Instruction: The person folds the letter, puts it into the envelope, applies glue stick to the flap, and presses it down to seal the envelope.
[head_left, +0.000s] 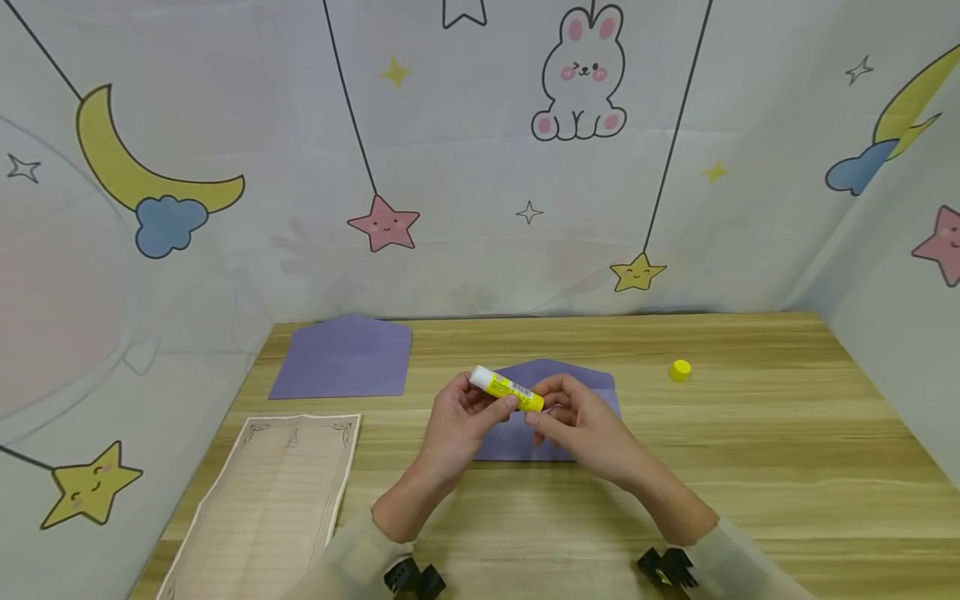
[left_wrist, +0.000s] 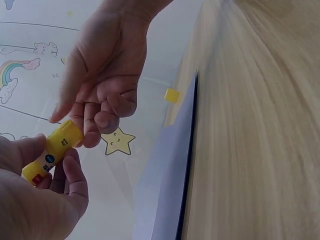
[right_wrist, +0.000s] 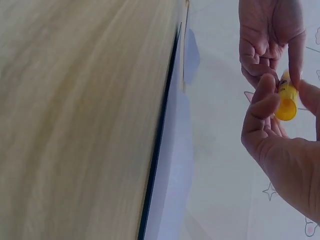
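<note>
A yellow glue stick [head_left: 513,390] with a white uncapped end is held slantwise above a purple envelope [head_left: 525,442]. My left hand [head_left: 468,421] grips its barrel between thumb and fingers. At the yellow base end, the thumb and fingers of my right hand [head_left: 581,421] pinch from either side. In the left wrist view the glue stick [left_wrist: 57,147] shows its label, with the right hand [left_wrist: 107,75] reaching down from above. The right wrist view shows the round base of the glue stick [right_wrist: 286,109] between the right hand's fingertips. The envelope's flap lies unfolded toward the back.
The yellow cap [head_left: 680,371] stands on the wooden table [head_left: 750,483] to the right. Another purple envelope [head_left: 341,358] lies at the back left. In front of it is a sheet of lined letter paper [head_left: 270,500]. A printed cloth [head_left: 480,167] hangs behind the table.
</note>
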